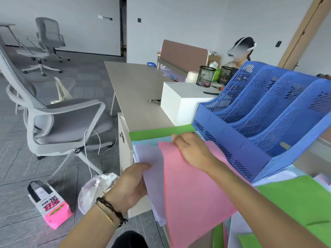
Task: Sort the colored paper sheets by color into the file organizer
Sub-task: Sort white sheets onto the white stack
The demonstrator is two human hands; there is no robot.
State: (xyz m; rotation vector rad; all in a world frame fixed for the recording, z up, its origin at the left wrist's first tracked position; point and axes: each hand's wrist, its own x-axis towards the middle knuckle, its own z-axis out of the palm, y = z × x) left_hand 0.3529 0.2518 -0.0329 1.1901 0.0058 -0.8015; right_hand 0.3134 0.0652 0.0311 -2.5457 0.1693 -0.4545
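On the near edge of the desk (136, 90) lies a stack of colored paper sheets (152, 140), and both hands of the person work on it. The left hand (132, 185) grips the near left side of a pale lilac sheet (152, 158), with the thumb on top of the paper and the fingers curled below it. The right hand (193, 149) holds the far corner of a pink sheet (193, 194), which lies on top of the lilac one; its fingers are bent over the edge, and I cannot see the fingertips well. Under these sheets a light blue sheet (152, 141) and a green sheet (161, 132) show at the far side of the stack. Just to the right of the stack stands the blue file organizer (250, 122) with its perforated dividers, and its compartments look open toward the person. More green paper (295, 199) lies near it on the right. Farther on the desk are a white box (179, 104) and two black mesh pen cups (205, 76). On the floor at the left stand a grey office chair (59, 122) and a small pink bag (50, 206).
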